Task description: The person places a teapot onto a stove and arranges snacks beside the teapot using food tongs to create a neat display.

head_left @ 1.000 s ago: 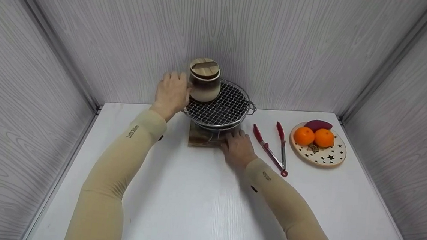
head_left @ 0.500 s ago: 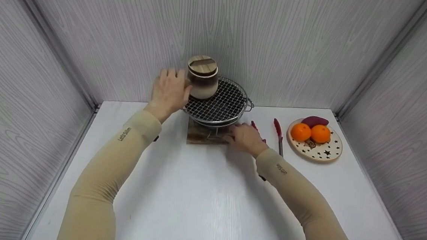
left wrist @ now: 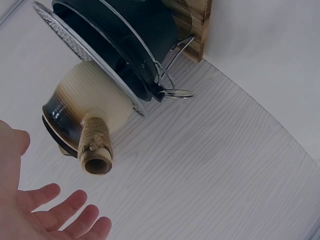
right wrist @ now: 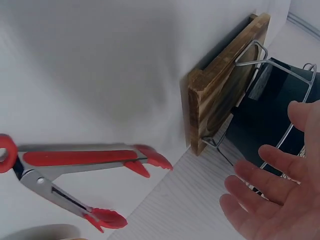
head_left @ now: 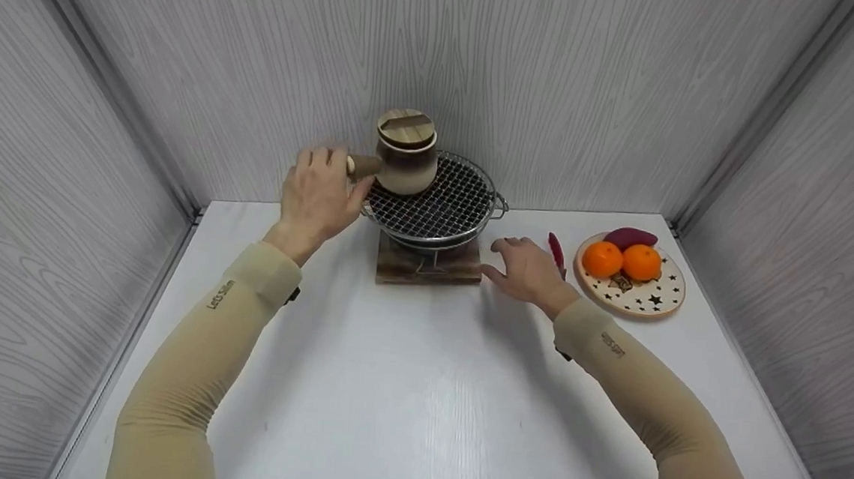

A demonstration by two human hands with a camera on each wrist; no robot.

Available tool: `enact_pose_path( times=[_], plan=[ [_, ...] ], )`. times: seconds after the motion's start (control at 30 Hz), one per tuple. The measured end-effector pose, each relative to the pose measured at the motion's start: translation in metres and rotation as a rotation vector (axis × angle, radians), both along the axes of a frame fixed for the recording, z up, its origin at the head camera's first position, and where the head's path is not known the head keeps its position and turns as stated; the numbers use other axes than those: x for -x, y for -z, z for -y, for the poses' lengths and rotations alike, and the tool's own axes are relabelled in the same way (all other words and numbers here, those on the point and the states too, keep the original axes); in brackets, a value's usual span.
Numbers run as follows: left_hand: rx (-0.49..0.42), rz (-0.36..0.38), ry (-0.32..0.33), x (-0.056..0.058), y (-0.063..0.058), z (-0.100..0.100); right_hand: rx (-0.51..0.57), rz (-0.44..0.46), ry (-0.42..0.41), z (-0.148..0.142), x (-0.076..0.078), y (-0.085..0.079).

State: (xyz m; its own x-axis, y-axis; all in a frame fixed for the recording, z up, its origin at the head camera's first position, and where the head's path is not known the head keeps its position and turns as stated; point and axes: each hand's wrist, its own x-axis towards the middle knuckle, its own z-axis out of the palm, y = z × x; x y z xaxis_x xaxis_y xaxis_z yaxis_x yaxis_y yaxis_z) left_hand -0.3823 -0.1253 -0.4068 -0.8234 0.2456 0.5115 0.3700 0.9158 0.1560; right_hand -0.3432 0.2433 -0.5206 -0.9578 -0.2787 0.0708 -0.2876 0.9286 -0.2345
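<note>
A brown-and-cream teapot (head_left: 406,170) with a wooden lid (head_left: 405,127) stands on the round wire grill (head_left: 448,207). Its rope-wrapped side handle (left wrist: 95,142) points toward my left hand (head_left: 317,193), whose fingers are spread apart from it in the left wrist view. The grill tops a dark pot-like stove (left wrist: 135,45) on a wooden base (head_left: 429,266). To the right of that base my right hand (head_left: 530,268) hovers with loose fingers, holding nothing. Red-tipped tongs (right wrist: 85,160) lie spread on the table, mostly hidden behind this hand in the head view.
At the right a star-patterned plate (head_left: 644,303) holds two oranges (head_left: 602,259) and a purple sweet potato (head_left: 631,238). Grey wood-grain walls (head_left: 558,91) rise behind and on both sides of the white table (head_left: 386,387).
My left hand has drawn back leftward from the teapot, baring its handle. My right hand has left the wooden base and moved right, over the tongs.
</note>
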Motion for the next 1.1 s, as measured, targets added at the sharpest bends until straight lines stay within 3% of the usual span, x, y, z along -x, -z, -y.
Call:
enact_pose_path(
  times=[0.6,1.1],
  plan=[
    [-0.093,0.073,-0.074,-0.013,0.032,0.039,0.039,0.025,0.053,-0.054,-0.023,0.0],
    [-0.064,0.22,-0.134,-0.019,0.08,0.052,0.017,0.027,0.222,-0.075,-0.044,0.025]
  ],
)
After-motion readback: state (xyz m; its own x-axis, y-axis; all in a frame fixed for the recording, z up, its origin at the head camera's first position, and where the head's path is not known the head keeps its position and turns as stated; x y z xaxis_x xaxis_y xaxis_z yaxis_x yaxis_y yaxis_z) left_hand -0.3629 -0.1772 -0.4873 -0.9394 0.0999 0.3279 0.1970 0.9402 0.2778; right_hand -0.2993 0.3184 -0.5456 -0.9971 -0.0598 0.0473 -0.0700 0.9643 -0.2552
